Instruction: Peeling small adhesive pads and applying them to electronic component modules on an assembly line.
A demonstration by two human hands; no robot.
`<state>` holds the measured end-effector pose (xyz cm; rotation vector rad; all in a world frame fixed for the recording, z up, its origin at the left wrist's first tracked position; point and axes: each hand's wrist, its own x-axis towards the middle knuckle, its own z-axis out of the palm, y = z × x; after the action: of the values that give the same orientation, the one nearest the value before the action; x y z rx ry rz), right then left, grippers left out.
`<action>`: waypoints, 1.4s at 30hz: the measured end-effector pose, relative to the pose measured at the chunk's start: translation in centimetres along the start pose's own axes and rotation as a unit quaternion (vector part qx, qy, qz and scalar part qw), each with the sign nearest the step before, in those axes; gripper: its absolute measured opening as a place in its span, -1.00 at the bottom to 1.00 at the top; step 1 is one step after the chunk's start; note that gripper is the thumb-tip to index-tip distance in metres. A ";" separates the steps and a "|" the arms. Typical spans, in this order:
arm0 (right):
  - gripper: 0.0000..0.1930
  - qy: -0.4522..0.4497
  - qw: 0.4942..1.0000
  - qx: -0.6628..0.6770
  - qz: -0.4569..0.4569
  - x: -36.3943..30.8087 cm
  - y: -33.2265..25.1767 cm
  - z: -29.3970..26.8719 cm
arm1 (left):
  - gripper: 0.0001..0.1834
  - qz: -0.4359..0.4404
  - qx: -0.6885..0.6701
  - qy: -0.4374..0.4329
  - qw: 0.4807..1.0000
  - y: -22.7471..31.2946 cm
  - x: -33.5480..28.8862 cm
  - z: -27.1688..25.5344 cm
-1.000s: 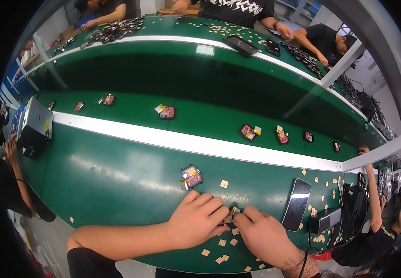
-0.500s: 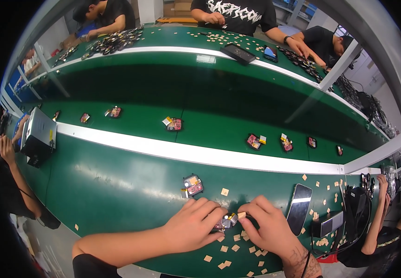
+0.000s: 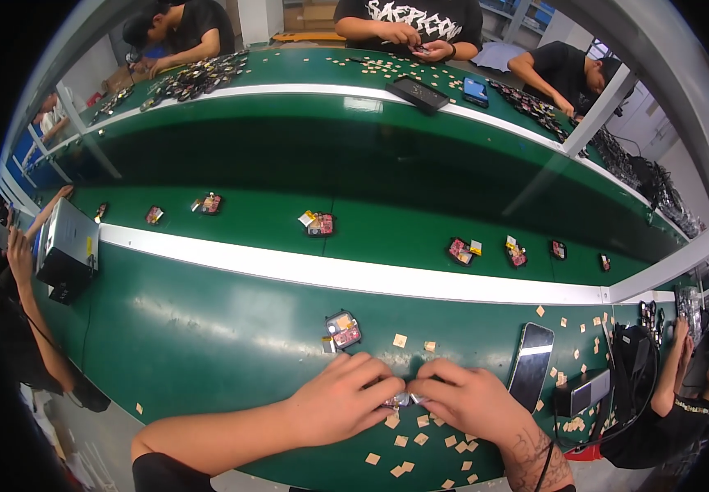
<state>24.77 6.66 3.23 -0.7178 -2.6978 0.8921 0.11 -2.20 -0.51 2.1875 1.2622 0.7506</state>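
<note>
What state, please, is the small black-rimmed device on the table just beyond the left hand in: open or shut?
Open: the device has no cover over its reddish insides.

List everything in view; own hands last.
near bench: one, green, under hands
held unit: one, silvery where visible, between hands
open unit: one, black-red, beyond left hand
other units: eight, black-red, middle strip
squares: many, tan, both benches
phone: one, black, beside right hand
block: one, dark, right of phone
box: one, grey, left end
tray: one, black, far bench
second phone: one, blue, beside tray
heaped parts: many, dark, far bench
co-workers: at least six, mostly black-clad, around benches
left hand: one, bare, at held unit
right hand: one, bare, at held unit
</note>
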 end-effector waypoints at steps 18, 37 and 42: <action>-0.76 -0.009 0.983 0.172 0.064 0.1 1.2 -0.4 | -0.77 0.051 0.073 0.007 0.996 0.3 0.1 -0.4; -0.77 0.052 0.985 0.131 0.099 0.1 -1.1 2.1 | -0.68 0.036 0.063 0.026 0.997 0.5 -0.2 -0.2; -0.78 0.066 0.983 0.133 0.109 0.3 -1.7 2.7 | -0.71 0.022 0.044 0.038 0.998 0.5 -0.6 0.0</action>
<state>23.00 4.28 2.09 -0.9833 -2.3560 1.1824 0.18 -2.92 -0.33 2.2831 1.3119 0.8180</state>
